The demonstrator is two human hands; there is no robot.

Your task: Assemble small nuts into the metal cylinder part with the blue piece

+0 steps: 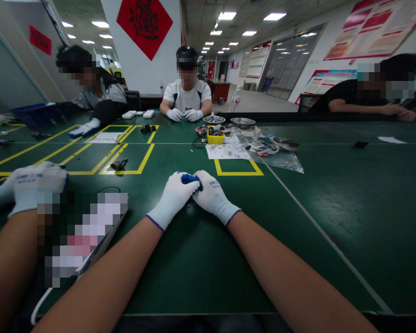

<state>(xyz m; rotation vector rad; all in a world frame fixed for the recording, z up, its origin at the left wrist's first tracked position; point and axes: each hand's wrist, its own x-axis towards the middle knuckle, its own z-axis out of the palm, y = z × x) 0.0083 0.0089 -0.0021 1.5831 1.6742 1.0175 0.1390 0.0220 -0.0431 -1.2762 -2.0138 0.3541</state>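
Note:
Both my hands wear white gloves with blue fingertips and meet above the middle of the green table [201, 268]. My left hand [178, 192] is closed, its thumb and fingers pressed together. My right hand [210, 192] is closed against it from the other side. Between the fingertips sits a small dark part [200, 185], mostly covered by the gloves, so its kind does not show. Just below the hands a tiny ring-like piece [188, 205] lies on the table.
A co-worker's gloved hands [38, 182] are close on my left, beside a blurred-out panel [90, 231]. Ahead are a yellow box [215, 138] of parts, metal bowls [242, 122], a plastic bag [280, 155] and a black fitting [119, 164]. Other people sit around the table.

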